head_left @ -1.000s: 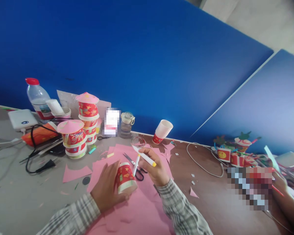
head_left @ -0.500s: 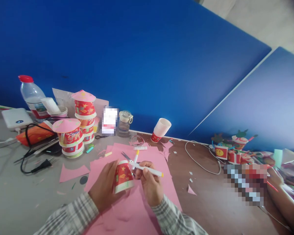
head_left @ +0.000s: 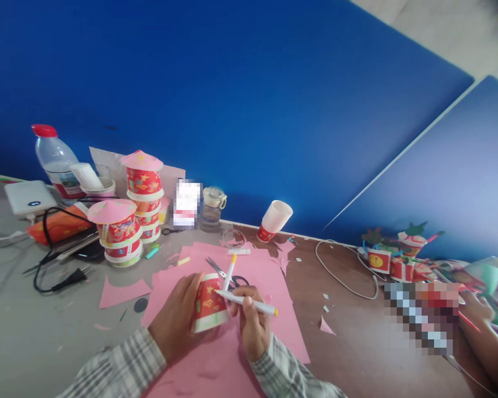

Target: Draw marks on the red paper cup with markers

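My left hand (head_left: 176, 307) is wrapped round a red paper cup (head_left: 209, 307) with yellow star patterns and a white rim, turned rim-down and slightly tilted. Between the fingers of my right hand (head_left: 254, 326) is a white marker (head_left: 253, 304) with a yellow end. Its tip meets or nearly meets the cup's printed side. Pink paper sheets (head_left: 274, 309) lie under both hands. Just beyond the cup rest open scissors (head_left: 216, 267) and a white pen or cap with a yellow tip (head_left: 229, 273).
Stacked-cup towers with pink paper cone tops (head_left: 113, 213) stand at left, beside a bottle (head_left: 56, 160) and black cable. A stack of cups (head_left: 275, 218) leans back right of centre. Another person's hand (head_left: 477, 309) and decorated cups (head_left: 379, 260) are at far right.
My right hand has brought the marker's tip left and down to the cup's side. My left hand keeps hold of the cup. The other person's hand at right has shifted slightly.
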Action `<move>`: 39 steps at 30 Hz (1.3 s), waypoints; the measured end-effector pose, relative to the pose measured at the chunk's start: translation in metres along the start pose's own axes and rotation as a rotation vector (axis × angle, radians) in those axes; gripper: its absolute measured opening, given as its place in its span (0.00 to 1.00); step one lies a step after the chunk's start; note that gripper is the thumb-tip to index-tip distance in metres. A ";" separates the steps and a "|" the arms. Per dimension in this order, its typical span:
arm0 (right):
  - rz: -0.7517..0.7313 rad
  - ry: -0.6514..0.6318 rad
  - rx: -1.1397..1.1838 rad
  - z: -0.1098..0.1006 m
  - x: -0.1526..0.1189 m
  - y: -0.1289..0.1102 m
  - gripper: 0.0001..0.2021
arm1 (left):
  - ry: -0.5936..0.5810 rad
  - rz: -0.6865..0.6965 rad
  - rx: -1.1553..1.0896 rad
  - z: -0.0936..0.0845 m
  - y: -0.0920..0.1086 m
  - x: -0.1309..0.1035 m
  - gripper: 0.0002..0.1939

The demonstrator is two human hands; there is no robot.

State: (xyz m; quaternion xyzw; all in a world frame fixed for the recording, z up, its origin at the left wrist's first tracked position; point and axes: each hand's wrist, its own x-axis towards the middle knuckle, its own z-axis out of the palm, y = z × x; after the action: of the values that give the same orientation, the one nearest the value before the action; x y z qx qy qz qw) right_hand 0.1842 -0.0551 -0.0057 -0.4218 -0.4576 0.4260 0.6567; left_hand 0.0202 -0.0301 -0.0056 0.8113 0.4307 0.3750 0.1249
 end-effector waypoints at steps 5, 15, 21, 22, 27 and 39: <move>-0.023 -0.026 0.023 0.001 0.000 -0.001 0.14 | 0.044 0.034 0.027 0.000 0.001 0.001 0.46; -0.001 -0.022 0.006 0.002 0.003 -0.006 0.14 | 0.038 0.066 0.057 -0.001 0.002 0.002 0.46; 0.003 -0.025 -0.005 0.002 0.004 -0.009 0.15 | 0.044 0.077 0.093 0.000 -0.001 0.001 0.48; 0.001 -0.024 -0.007 0.002 0.004 -0.009 0.15 | 0.041 0.076 0.097 0.000 -0.001 0.000 0.48; -0.004 -0.018 -0.039 0.002 0.004 -0.010 0.15 | 0.010 0.054 0.080 0.003 -0.004 -0.002 0.48; -0.026 -0.023 -0.065 0.002 0.003 -0.011 0.15 | 0.002 0.062 0.095 0.003 -0.005 -0.002 0.48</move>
State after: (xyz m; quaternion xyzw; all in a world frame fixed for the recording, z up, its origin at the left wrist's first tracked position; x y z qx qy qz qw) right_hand 0.1851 -0.0548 0.0055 -0.4319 -0.4843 0.4071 0.6428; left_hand 0.0185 -0.0287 -0.0115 0.8289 0.4229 0.3585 0.0743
